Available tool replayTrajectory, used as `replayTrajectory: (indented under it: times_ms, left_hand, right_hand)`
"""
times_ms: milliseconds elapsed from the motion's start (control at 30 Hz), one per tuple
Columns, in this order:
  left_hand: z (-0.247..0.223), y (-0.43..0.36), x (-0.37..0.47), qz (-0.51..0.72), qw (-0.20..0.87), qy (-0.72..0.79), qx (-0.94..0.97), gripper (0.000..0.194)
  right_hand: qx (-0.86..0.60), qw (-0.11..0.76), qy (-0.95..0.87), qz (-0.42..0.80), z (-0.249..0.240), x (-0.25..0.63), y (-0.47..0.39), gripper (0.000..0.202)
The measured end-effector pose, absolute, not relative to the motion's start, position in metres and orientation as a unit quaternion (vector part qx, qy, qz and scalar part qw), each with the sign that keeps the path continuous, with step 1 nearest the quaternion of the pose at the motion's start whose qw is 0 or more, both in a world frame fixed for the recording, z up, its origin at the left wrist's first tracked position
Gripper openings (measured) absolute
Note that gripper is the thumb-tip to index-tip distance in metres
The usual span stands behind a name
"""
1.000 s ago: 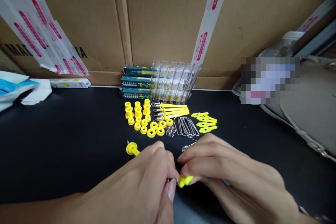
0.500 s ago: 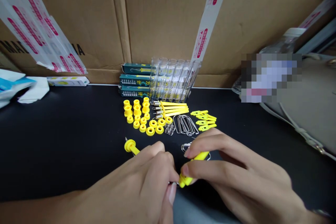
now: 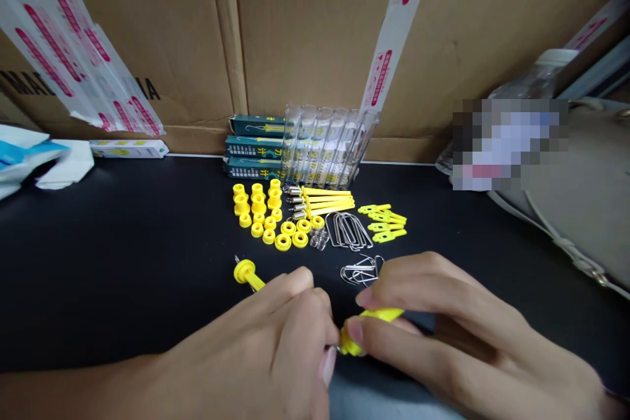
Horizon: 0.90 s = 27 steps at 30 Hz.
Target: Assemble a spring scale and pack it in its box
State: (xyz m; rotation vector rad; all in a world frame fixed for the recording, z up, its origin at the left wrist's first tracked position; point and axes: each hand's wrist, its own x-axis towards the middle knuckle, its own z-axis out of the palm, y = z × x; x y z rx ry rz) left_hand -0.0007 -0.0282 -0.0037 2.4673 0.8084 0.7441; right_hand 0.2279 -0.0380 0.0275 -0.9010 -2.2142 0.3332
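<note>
- The right hand (image 3: 443, 348)'s grip is clamped on a yellow piece (image 3: 386, 315), low over the near edge of the counter (image 3: 123, 243); the left hand (image 3: 266, 341)'s grip is closed just beside it, pinching a metal wire (image 3: 335, 347) that meets the piece's end.
- Behind everything stands brown cardboard (image 3: 305, 26), crossed by white tape (image 3: 394, 33) with pink printing; dark lettering shows at left.
- The counter is matte black, and runs back to the cardboard's foot.
- At the far right sits a beige bag (image 3: 581, 210), its strap trailing onto the counter, with a clear bottle (image 3: 531, 82) tilted beside it, its label pixelated.
- At the far left lie a blue-and-white packet (image 3: 20, 154) and a slim white box (image 3: 128, 149).
- Clear tubes (image 3: 315, 144) stand in a row before three stacked green boxes (image 3: 256, 147).
- A flanged yellow rod (image 3: 245, 272) emerges from under the left hand.
- Nearer the middle lie yellow rods (image 3: 332, 199) with metal ends, wire frames (image 3: 348, 231) and yellow-green tabs (image 3: 391, 227).
- Left of these are yellow collars (image 3: 241, 205) and rings (image 3: 284, 248).
- Wire hooks (image 3: 361, 271) lie near the right fingertips.
- Small springs (image 3: 319, 238) cluster beside the frames.
</note>
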Motion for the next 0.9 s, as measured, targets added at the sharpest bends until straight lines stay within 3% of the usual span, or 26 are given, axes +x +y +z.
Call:
replayTrajectory:
  times_ms: [233, 633, 767, 900]
  left_hand:
    - [-0.002, -0.031, 0.0, 0.296, 0.234, 0.283, 0.882, 0.02]
    - [0.003, -0.028, 0.003, 0.288, 0.172, 0.278, 0.9, 0.019]
    - [0.007, -0.027, 0.004, 0.271, 0.134, 0.287, 0.909, 0.021]
    - [0.014, -0.029, 0.004, 0.281, 0.125, 0.288, 0.907, 0.021]
  right_hand:
    - [-0.319, 0.363, -0.871, 0.087, 0.031, 0.227, -0.039, 0.022]
    - [-0.318, 0.39, -0.862, 0.07, 0.031, 0.219, -0.043, 0.025]
    - [-0.38, 0.468, -0.797, 0.043, 0.017, 0.209, -0.052, 0.026]
    - [-0.362, 0.462, -0.808, 0.055, 0.009, 0.213, -0.051, 0.024]
